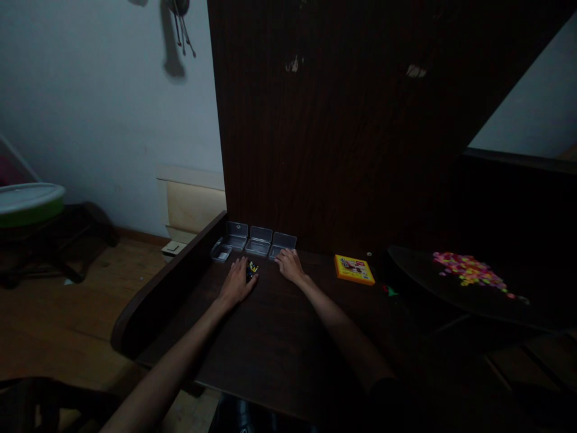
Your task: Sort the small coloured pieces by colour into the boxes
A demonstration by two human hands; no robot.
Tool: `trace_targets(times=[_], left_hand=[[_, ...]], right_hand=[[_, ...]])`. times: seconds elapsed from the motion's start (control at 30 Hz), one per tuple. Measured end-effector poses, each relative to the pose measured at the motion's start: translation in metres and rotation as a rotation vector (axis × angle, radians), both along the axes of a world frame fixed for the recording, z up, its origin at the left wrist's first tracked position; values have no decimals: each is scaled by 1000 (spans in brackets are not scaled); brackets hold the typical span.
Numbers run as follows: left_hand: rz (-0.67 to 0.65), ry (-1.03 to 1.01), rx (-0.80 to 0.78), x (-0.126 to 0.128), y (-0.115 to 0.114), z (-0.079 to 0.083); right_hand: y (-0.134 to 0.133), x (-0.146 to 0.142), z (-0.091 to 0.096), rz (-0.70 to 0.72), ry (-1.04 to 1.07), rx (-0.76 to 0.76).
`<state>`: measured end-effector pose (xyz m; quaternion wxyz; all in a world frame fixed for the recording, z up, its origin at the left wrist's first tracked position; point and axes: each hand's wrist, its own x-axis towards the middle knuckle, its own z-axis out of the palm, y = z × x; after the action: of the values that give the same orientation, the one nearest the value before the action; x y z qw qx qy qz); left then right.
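My left hand (236, 282) lies on the dark wooden table with its fingers stretched out and thumb apart. It curves round the left side of a small pile of black and yellow pieces (252, 269), too small to name. My right hand (291, 265) has its fingers loosely bent and a little apart over the front edge of a clear plastic box (285, 240), which they partly hide. Two more clear boxes with raised lids, one in the middle (259, 245) and one at left (237, 242), stand in that row. In front of the left one sits another small clear box (222, 252).
To the right lies a yellow box with a printed picture (354, 269), near a small green and red piece (390, 291). Farther right, many bright beads (471, 269) lie on a dark curved surface. A raised wooden edge (169, 282) borders the table's left side.
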<state>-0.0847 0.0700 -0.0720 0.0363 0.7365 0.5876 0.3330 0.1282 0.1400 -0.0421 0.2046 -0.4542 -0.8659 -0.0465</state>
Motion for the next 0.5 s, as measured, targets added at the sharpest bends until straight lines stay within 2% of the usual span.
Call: trace_targets(times=[0.33, 0.5], left_hand=[[-126, 46, -41, 3, 10, 13], [-155, -5, -39, 3, 17, 17]], right_hand=[[1, -11, 6, 24, -3, -12], [-7, 2, 11, 40, 61, 33]])
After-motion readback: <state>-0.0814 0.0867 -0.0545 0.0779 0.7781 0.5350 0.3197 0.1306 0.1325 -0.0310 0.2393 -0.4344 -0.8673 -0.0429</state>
